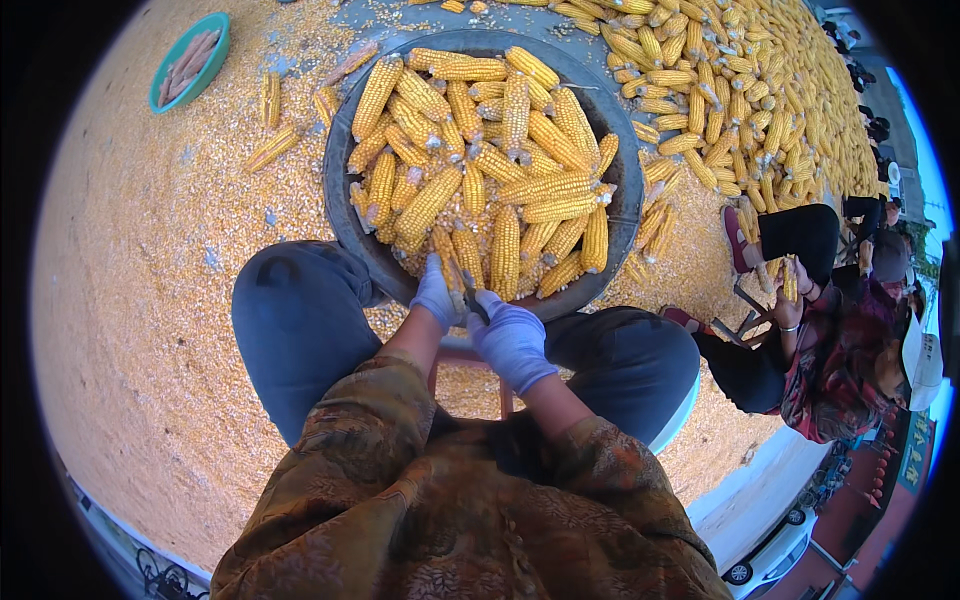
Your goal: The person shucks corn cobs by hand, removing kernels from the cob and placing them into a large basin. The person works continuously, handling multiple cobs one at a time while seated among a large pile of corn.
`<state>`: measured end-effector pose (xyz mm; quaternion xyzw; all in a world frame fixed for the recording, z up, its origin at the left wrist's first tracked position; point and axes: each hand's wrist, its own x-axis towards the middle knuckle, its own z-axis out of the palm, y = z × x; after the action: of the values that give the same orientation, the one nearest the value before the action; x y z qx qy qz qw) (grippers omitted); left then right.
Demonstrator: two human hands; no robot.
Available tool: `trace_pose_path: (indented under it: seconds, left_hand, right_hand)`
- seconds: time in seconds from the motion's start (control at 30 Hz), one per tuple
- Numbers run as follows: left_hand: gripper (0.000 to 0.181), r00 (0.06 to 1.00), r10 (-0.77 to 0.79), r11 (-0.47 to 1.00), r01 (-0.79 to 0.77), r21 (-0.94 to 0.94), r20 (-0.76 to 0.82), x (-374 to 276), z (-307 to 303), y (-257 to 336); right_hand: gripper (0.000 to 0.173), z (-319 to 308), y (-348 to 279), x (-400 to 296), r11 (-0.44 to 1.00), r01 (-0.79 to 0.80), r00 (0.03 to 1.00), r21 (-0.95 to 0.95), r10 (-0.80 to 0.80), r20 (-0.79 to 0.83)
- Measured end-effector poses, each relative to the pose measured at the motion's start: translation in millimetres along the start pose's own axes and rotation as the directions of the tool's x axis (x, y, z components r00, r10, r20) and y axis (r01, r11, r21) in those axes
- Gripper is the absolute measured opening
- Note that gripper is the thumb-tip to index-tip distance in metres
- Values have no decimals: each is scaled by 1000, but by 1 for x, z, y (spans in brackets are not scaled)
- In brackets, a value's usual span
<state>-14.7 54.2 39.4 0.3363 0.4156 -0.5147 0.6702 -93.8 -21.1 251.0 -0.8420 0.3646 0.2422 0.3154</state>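
My left hand, in a pale knitted glove, grips an ear of corn near the front rim of a wide dark basin. Part of that ear looks stripped of kernels. Gloved alike, my right hand is closed around a dark, slim hand tool, whose tip lies against the ear; its exact kind cannot be made out. Many yellow ears fill the basin, with loose kernels between them. The basin stands before my knees.
Loose kernels cover the ground. A green basin with bare cobs stands at upper left. A large heap of ears rises at upper right. At right a seated person holds an ear; others sit beyond.
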Motion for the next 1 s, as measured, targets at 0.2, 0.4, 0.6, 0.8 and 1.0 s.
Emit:
trace_pose_path:
  seconds: [0.2, 0.4, 0.6, 0.8, 1.0]
  left_hand:
    - [59, 986, -18, 1000, 17, 9, 168, 4, -25, 9]
    - [56, 994, -82, 996, 83, -10, 74, -60, 24, 13]
    - [49, 945, -131, 981, 167, -98, 300, -87, 23, 14]
    - [46, 912, -88, 996, 78, 40, 401, -117, 54, 17]
    - [38, 912, 19, 901, -193, 388, 411, -112, 51, 17]
  right_hand:
    - [38, 22, -26, 82, 1000, 16, 1000, 27, -15, -20]
    - [35, 29, 56, 78, 775, -9, 994, 632, 73, -76]
    - [34, 3, 46, -8, 132, -39, 981, 991, 192, 13]
    - [37, -23, 47, -56, 88, 61, 977, 994, 197, -77]
    - [36, -26, 52, -98, 31, 66, 976, 997, 204, -71]
